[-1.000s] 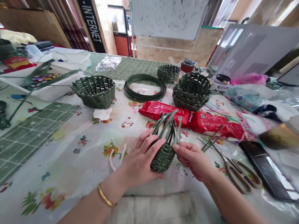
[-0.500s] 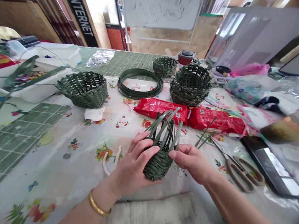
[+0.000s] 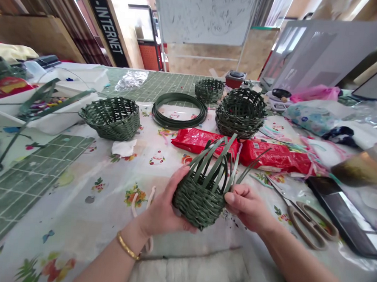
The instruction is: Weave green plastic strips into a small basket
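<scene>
Head view: the left hand [image 3: 163, 209] cupped the woven basket [image 3: 200, 201] toward the tabletop's [image 3: 107, 212] near edge, the right hand [image 3: 248, 207] pinched its rim [image 3: 216, 192]; probably light and springy, it seemed best gripped by its wall [image 3: 197, 211].

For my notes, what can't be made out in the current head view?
All in the head view:
Held basket: its inside floor is hidden by the near wall.
Left hand: some fingers are hidden behind that basket.
Whiteboard: writing too faint and small to read.
White tray: cut off by the left edge.
Brownish thing, far right: too blurred to identify.
</scene>
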The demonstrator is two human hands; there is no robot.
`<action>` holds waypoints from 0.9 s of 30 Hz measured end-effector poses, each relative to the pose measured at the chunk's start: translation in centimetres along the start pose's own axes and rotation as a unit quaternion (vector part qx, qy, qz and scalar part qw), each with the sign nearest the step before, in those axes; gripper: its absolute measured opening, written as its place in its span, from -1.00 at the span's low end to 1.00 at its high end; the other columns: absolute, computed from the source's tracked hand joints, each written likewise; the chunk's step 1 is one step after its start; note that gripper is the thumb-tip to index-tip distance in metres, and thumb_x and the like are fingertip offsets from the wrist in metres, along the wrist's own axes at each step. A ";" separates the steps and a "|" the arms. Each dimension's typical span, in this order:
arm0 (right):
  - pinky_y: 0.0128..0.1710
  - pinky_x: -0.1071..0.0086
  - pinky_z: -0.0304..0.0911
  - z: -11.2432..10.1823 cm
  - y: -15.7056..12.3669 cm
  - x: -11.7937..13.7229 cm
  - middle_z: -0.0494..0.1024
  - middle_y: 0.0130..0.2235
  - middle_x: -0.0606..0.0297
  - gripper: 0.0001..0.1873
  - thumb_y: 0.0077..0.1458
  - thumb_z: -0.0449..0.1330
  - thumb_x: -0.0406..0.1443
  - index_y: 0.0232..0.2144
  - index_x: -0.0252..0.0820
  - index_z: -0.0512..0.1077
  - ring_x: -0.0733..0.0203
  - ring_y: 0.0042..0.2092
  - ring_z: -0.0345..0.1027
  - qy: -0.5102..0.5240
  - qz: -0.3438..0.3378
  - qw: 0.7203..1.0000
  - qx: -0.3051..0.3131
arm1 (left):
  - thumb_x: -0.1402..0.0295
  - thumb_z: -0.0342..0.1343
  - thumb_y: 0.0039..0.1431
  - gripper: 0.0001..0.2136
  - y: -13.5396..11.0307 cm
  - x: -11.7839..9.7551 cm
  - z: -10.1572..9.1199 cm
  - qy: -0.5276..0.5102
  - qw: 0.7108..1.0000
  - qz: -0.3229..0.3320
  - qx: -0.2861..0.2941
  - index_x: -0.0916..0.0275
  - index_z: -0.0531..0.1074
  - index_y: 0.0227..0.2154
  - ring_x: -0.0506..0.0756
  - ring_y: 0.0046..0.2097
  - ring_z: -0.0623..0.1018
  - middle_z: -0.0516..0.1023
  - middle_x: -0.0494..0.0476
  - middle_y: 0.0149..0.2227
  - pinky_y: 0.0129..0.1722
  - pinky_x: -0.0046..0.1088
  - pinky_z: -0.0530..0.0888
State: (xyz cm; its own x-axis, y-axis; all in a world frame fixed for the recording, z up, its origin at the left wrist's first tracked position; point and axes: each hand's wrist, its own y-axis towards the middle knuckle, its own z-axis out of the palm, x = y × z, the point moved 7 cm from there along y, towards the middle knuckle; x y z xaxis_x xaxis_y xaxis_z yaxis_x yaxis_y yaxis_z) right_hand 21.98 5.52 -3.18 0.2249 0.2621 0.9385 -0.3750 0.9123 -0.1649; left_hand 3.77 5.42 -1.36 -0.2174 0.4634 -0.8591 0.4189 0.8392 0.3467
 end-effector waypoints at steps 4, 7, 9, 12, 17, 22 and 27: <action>-0.61 0.44 -0.33 0.0 0.1 0.0 -0.05 -0.71 0.53 -0.46 -0.07 0.28 -0.11 -0.76 -0.20 0.06 0.48 -0.63 -0.25 0.015 0.009 1.000 0.021 | 0.22 0.42 -0.37 0.01 0.1 -1.2 -0.3 0.034 0.997 0.061 -0.012 0.06 0.01 0.20 0.35 0.24 0.16 0.10 0.33 0.22 0.20 0.00 0.17; -0.63 0.45 -0.34 -0.1 0.2 0.0 -0.08 -0.72 0.54 -0.44 -0.09 0.29 -0.11 -0.76 -0.20 0.02 0.49 -0.64 -0.26 0.047 0.008 0.999 0.005 | 0.23 0.41 -0.35 -0.10 0.3 -1.6 -0.5 0.038 0.995 0.082 -0.042 0.06 0.10 0.12 0.33 0.23 0.19 0.08 0.33 0.21 0.16 -0.02 0.24; -0.63 0.45 -0.35 -0.1 0.2 0.0 -0.09 -0.72 0.54 -0.43 -0.10 0.30 -0.11 -0.75 -0.20 0.01 0.49 -0.65 -0.27 0.054 0.014 0.998 0.001 | 0.21 0.41 -0.36 -0.11 0.4 -1.8 -0.5 0.038 0.995 0.083 -0.047 0.07 0.11 0.10 0.32 0.22 0.20 0.09 0.33 0.19 0.14 -0.04 0.26; -0.64 0.46 -0.35 -0.2 0.3 0.0 -0.11 -0.71 0.54 -0.41 -0.14 0.31 -0.09 -0.75 -0.20 -0.02 0.50 -0.65 -0.29 0.062 0.021 0.998 -0.012 | 0.20 0.41 -0.38 -0.11 0.5 -2.1 -0.3 0.047 0.995 0.077 -0.052 0.06 0.11 0.09 0.29 0.21 0.20 0.11 0.29 0.16 0.13 -0.08 0.29; -0.63 0.45 -0.35 -0.7 0.3 0.3 -0.12 -0.72 0.54 -0.37 -0.21 0.35 -0.10 -0.76 -0.19 -0.06 0.50 -0.65 -0.28 0.077 0.027 0.996 -0.036 | 0.19 0.41 -0.36 -0.12 0.5 -2.6 -0.2 0.051 0.994 0.072 -0.065 0.03 0.12 0.10 0.29 0.18 0.22 0.13 0.25 0.12 0.12 -0.06 0.30; -0.64 0.44 -0.33 -0.8 0.4 0.1 -0.09 -0.72 0.53 -0.41 -0.21 0.33 -0.08 -0.75 -0.17 -0.02 0.48 -0.65 -0.27 0.068 0.037 0.996 -0.049 | 0.18 0.40 -0.36 -0.11 0.4 -1.8 -0.1 0.044 0.996 0.038 -0.062 0.06 0.12 0.12 0.30 0.18 0.23 0.16 0.26 0.13 0.13 -0.06 0.28; -0.62 0.42 -0.32 -0.6 0.4 0.3 -0.09 -0.70 0.52 -0.44 -0.13 0.30 -0.09 -0.74 -0.18 0.01 0.47 -0.63 -0.27 0.043 0.005 0.998 -0.051 | 0.19 0.39 -0.31 -0.04 0.2 0.1 0.1 -0.025 0.998 -0.025 -0.050 0.07 0.01 0.19 0.29 0.17 0.28 0.20 0.28 0.17 0.15 -0.09 0.28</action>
State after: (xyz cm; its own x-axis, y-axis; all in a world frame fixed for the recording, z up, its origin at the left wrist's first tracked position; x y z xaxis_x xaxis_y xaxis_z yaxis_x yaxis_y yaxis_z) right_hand 22.44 6.13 -3.14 0.3000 0.2926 0.9080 -0.2850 0.9358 -0.2074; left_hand 3.88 5.60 -1.40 -0.1914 0.4079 -0.8927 0.3183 0.8862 0.3367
